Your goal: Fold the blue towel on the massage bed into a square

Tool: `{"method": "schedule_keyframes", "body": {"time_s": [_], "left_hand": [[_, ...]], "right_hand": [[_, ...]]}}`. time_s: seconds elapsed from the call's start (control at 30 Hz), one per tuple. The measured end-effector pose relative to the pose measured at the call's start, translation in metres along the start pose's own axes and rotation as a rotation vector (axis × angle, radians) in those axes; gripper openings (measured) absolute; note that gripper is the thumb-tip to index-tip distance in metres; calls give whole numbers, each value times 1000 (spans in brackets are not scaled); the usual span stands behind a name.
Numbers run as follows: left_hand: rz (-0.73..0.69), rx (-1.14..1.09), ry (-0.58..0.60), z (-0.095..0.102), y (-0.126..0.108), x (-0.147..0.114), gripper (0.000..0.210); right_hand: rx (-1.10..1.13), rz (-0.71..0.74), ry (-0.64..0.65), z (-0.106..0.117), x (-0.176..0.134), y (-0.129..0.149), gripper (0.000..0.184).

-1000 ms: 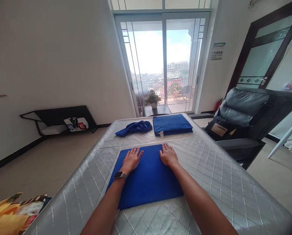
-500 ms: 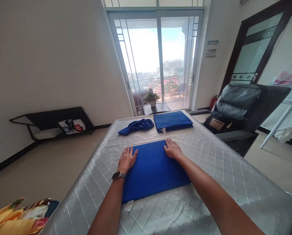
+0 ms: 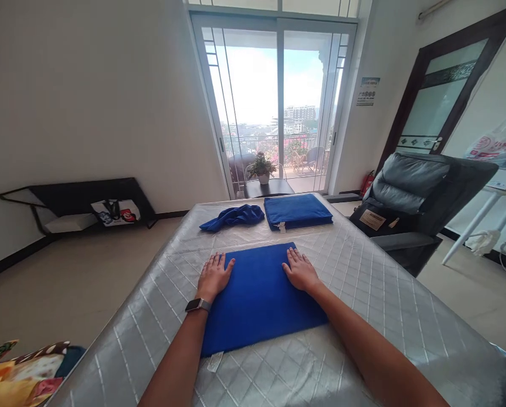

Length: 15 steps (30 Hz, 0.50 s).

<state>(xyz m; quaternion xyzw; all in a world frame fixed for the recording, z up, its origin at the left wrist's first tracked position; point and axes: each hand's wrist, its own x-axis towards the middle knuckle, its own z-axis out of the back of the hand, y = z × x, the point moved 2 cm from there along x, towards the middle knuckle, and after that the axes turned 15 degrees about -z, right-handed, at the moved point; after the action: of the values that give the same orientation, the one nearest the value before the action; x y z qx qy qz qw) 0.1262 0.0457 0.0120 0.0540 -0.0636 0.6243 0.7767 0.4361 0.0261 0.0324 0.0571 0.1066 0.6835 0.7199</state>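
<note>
A blue cloth (image 3: 259, 305), folded into a flat rectangle, lies in front of me on a mattress (image 3: 160, 316) with a shiny quilted cover. My left hand (image 3: 214, 276) rests flat along the cloth's left edge, fingers stretched away from me. On the far right part of the cloth my right hand (image 3: 300, 269) lies flat too, its fingers slightly spread. Neither hand grips anything. A white tag (image 3: 214, 362) sticks out at the cloth's near left corner. Beyond it are a folded blue stack (image 3: 299, 211) and a crumpled blue cloth (image 3: 234, 217).
A dark recliner (image 3: 414, 203) holding a black bag stands right of the mattress. At its far end is a small table (image 3: 274, 187) with a potted plant (image 3: 262, 168). Colourful fabric (image 3: 24, 373) lies at lower left, and a black rack (image 3: 79, 198) stands by the left wall.
The view has shifted slightly. Both hands stay flat on the blue cloth, and the right one appears to have slid slightly towards me along its right side.
</note>
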Motion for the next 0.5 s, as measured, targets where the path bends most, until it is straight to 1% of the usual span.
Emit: {"method": "schedule_keyframes", "body": {"time_s": [0.2,0.37,0.5], "left_hand": [[-13,19,14,0,1,0,71],[-16,34,67,0,1,0,73],[-21,30,126,9,8,4,74]], "right_hand": [[44,-14,10,-1,2,1,71],[66,-10,14,-2,2,0,71],[85,-5,30,-1,1,0,72]]}}
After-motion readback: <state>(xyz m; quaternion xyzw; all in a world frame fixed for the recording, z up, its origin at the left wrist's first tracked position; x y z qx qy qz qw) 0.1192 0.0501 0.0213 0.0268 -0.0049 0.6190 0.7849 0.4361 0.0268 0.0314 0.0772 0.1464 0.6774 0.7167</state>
